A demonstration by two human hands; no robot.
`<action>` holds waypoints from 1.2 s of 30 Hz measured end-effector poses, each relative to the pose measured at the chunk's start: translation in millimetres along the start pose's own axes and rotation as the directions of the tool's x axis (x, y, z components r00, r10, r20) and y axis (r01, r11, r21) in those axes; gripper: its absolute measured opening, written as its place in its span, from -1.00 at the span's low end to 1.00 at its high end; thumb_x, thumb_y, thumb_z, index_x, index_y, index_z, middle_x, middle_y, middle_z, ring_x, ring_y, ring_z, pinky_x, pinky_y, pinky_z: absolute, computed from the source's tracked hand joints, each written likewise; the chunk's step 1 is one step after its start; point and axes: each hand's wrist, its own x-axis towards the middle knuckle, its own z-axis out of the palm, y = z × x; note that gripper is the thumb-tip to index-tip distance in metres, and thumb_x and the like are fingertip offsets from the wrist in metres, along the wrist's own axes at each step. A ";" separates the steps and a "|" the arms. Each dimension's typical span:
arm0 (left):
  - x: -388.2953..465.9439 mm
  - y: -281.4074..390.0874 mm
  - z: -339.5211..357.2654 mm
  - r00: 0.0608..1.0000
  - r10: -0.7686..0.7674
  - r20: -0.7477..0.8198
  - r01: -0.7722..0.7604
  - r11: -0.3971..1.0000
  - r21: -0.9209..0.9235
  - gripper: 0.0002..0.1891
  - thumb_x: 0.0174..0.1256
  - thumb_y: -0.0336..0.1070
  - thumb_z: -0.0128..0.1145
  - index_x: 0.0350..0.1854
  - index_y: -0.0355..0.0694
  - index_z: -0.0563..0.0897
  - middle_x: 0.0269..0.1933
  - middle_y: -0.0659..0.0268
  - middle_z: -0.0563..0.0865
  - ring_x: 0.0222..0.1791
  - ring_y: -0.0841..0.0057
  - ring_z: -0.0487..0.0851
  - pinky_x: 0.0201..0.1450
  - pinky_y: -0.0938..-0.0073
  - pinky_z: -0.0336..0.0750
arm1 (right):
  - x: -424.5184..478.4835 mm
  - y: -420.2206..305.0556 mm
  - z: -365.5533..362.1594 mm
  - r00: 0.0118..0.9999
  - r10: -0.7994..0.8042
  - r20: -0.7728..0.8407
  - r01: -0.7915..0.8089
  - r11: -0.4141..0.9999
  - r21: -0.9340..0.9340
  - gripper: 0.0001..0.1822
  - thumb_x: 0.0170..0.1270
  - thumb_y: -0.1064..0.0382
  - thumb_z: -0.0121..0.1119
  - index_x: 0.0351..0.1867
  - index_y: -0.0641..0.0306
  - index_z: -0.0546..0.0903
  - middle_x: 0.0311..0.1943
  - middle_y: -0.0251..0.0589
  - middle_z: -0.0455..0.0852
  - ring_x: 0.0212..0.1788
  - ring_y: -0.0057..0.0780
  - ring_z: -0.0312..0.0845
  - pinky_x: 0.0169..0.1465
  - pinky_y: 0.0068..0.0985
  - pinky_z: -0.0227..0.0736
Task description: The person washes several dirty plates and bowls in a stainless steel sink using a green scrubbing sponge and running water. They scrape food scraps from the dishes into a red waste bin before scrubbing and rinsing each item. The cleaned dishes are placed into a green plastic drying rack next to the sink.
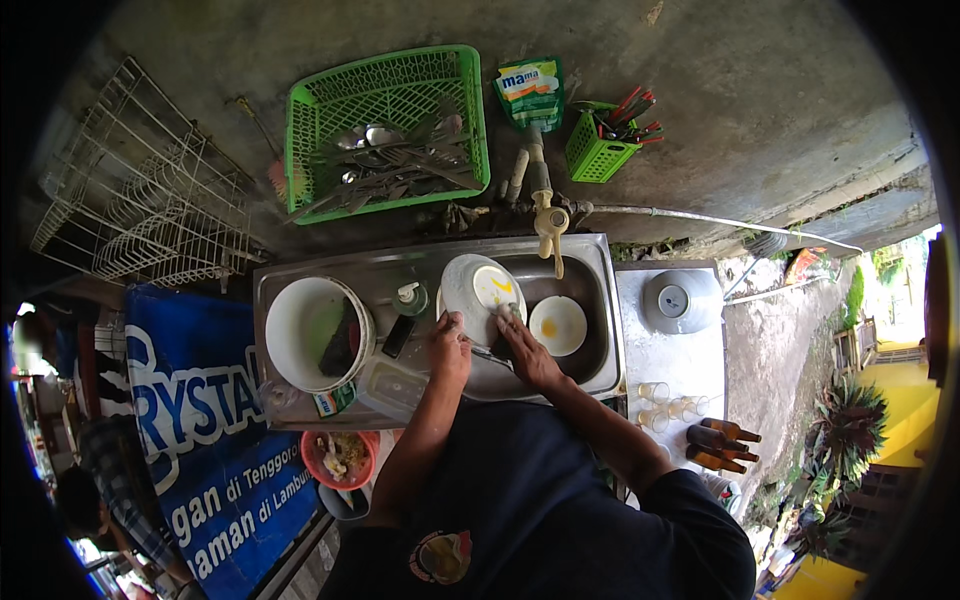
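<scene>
Over the edge of the stainless steel sink basin (596,315), my left hand (450,349) grips the rim of a white bowl (461,289) with its base turned up. Yellow smears mark that base. My right hand (525,349) presses a small scrubber (510,309) against the bowl, its fingers curled round it. A second white bowl (557,325) with a yellow-orange stain lies in the basin, right of my hands. On the drainboard to the left stand a soap pump bottle (411,298) and a large white bucket (300,330) holding greenish water and a dark mesh.
A tap (551,221) hangs over the basin. Behind are a green basket (292,142) of cutlery and a wire dish rack (165,195). At right, a ledge (637,360) carries stacked bowls (681,301), glasses (656,391) and brown bottles (716,446). A red scrap bowl (369,457) sits front left.
</scene>
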 end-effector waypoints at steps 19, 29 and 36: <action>-34.1 2.7 0.2 0.993 -0.086 0.087 0.081 0.995 0.060 -0.86 0.39 -0.47 0.19 -0.07 -0.19 0.65 -0.18 0.47 0.69 -0.16 0.69 0.64 -0.05 0.60 0.52 | 40.9 36.8 -4.3 0.726 0.658 -0.202 -0.539 0.726 0.426 -0.41 0.33 0.39 0.03 0.44 0.20 0.40 0.26 0.09 0.60 0.24 0.04 0.58 0.31 -0.30 0.42; -49.5 8.8 0.2 0.996 -0.004 0.088 -0.015 0.976 0.218 -0.81 0.41 -0.45 0.23 0.02 -0.29 0.70 -0.25 0.52 0.66 -0.31 0.83 0.51 -0.30 0.70 0.35 | 23.0 28.2 -13.9 0.753 0.641 -0.151 -0.576 0.752 0.320 -0.53 0.42 0.31 -0.02 0.35 0.13 0.53 0.05 0.10 0.73 0.11 0.04 0.66 0.10 -0.21 0.55; -53.2 1.9 -5.5 0.996 -0.023 0.091 -0.034 0.818 0.574 -0.69 0.44 -0.43 0.21 0.19 -0.33 0.67 -0.36 0.62 0.57 -0.52 0.90 0.27 -0.49 0.75 0.13 | 84.7 -10.8 -12.5 0.928 0.249 -0.278 -0.200 0.961 0.192 -0.60 0.26 0.46 0.04 0.13 0.18 0.62 -0.01 0.08 0.72 0.08 0.09 0.63 0.10 -0.19 0.56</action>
